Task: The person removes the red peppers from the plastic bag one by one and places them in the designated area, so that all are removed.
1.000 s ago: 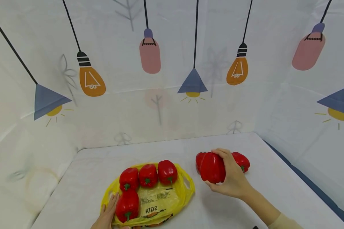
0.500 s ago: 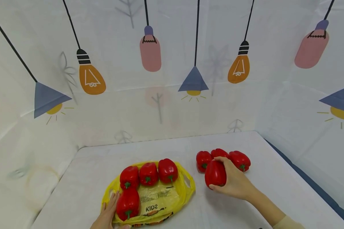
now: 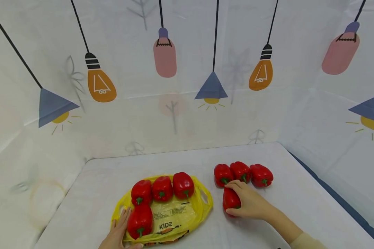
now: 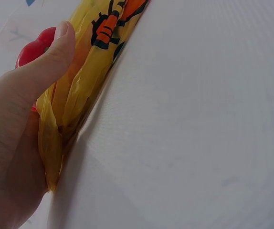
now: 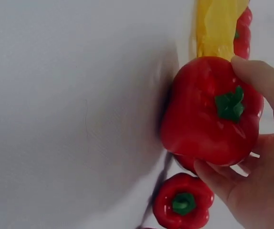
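Observation:
My right hand [image 3: 249,202] grips a red bell pepper [image 3: 230,201] from the right, fingers over its far side and thumb at its near side. The right wrist view shows this pepper's green stem [image 5: 230,105] turned toward the camera, the pepper low beside the white tabletop. My left hand [image 3: 118,231] rests along the left edge of a yellow plastic bag [image 3: 174,216], fingers fairly straight. In the left wrist view its thumb [image 4: 56,55] lies beside the bag's crumpled near edge. Several red bell peppers sit on the bag, the closest one [image 3: 140,221] right beside my left hand.
Three more red peppers stand in a row behind my right hand: a left one [image 3: 222,174], a middle one [image 3: 240,171] and a right one [image 3: 261,175]. The white table [image 3: 202,159] backs onto a pale curtain [image 3: 137,121] printed with lamps.
My right hand has brought its pepper down and nearer to me, in front of the row, so those three peppers show more fully. The left hand and the bag have stayed in place.

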Motion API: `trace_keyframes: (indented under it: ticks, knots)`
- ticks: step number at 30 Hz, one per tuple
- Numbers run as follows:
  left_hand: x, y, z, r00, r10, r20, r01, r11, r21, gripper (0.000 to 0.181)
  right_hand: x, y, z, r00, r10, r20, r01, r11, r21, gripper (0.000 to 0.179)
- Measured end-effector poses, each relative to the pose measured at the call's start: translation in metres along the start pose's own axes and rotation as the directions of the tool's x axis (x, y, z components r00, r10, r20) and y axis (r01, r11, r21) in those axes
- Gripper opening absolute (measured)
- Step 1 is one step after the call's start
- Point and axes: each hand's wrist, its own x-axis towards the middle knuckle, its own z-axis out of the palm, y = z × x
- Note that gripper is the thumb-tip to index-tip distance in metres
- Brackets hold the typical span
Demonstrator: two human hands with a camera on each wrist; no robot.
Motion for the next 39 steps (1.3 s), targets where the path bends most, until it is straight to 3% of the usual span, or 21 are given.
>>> trace_keyframes:
  ticks: [12, 17, 20, 24, 30, 34, 39]
  knots:
    - [-0.002, 0.002, -0.001, 1.0, 0.002, -0.002, -0.002, 1.0, -0.011, 0.113, -0.001, -0.003, -0.002, 0.998, 0.06, 0.018, -0.06, 0.998, -0.009, 0.086]
    - [-0.003, 0.003, -0.001, 1.0, -0.004, -0.004, 0.004, 1.0, -0.004, 0.113, -0.001, -0.008, -0.006, 0.995, 0.059, -0.086, -0.061, 0.998, -0.021, 0.093]
    - [-0.003, 0.003, -0.001, 1.0, -0.007, -0.002, 0.007, 1.0, -0.004, 0.113, 0.0, -0.013, -0.011, 0.976, 0.009, -0.219, -0.014, 1.0, -0.022, 0.099]
    - [-0.002, 0.003, -0.001, 1.0, -0.019, 0.003, 0.019, 1.0, -0.006, 0.112, 0.002, -0.02, -0.017, 0.927, -0.063, -0.37, 0.067, 0.998, -0.004, 0.105]
    - [-0.002, 0.003, -0.001, 1.0, -0.016, 0.005, 0.016, 1.0, -0.01, 0.112, 0.009, -0.026, -0.019, 0.854, -0.165, -0.494, 0.194, 0.981, 0.007, 0.106]
    - [-0.002, 0.002, -0.001, 1.0, -0.004, -0.002, 0.004, 1.0, -0.012, 0.112, 0.015, -0.033, -0.019, 0.844, -0.198, -0.499, 0.239, 0.971, 0.02, 0.108]
    - [-0.002, 0.002, -0.001, 1.0, 0.007, -0.007, -0.007, 1.0, -0.007, 0.112, 0.021, -0.047, -0.018, 0.861, -0.209, -0.464, 0.26, 0.964, 0.05, 0.107]
